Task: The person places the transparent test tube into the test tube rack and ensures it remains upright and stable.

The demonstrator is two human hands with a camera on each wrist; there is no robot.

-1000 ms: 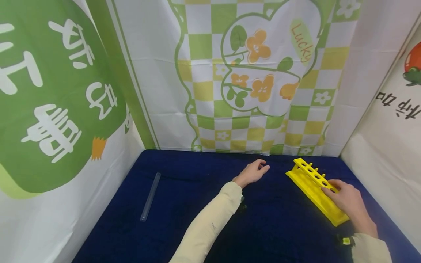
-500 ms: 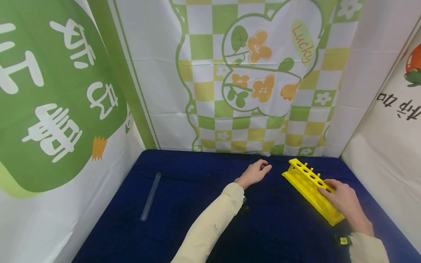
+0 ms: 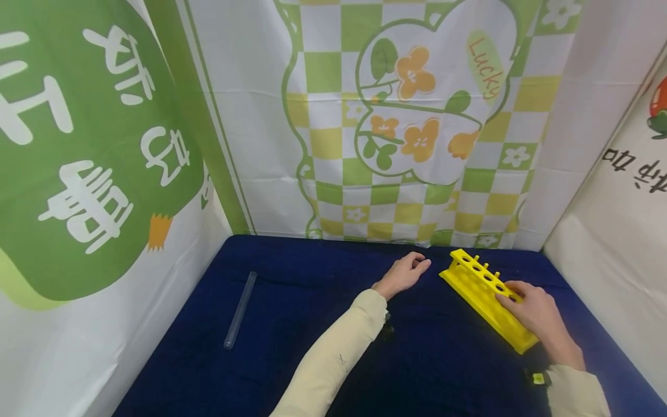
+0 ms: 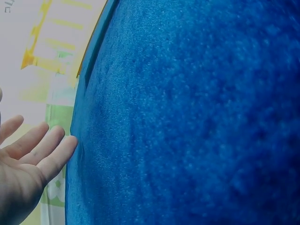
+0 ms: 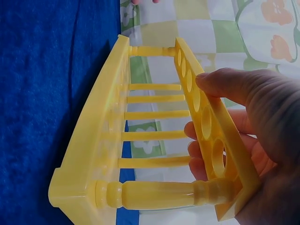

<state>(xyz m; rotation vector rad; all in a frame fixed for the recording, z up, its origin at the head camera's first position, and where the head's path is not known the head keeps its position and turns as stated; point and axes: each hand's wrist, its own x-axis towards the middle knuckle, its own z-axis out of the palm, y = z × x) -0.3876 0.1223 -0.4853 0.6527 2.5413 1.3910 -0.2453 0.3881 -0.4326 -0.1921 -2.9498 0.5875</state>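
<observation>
A yellow test tube rack [image 3: 482,292] with several holes stands on the dark blue cloth [image 3: 292,359] at the right. My right hand [image 3: 534,310] grips the rack's near end, thumb over the top plate [image 5: 206,122] and fingers [image 5: 201,154] behind it. My left hand [image 3: 403,273] rests on the cloth just left of the rack, fingers relaxed and holding nothing; in the left wrist view its fingers [image 4: 33,150] lie straight by the cloth's edge. A clear glass test tube [image 3: 239,310] lies flat far to the left, away from both hands.
Printed fabric walls close the space: a green-and-yellow checked panel [image 3: 396,116] behind, a green banner [image 3: 88,150] on the left, a white panel [image 3: 620,231] on the right. Blue cloth lies bare between the tube and my left arm.
My right hand has slid the yellow rack a little to the left, nearer my left hand. The left hand and the glass tube have stayed in place.
</observation>
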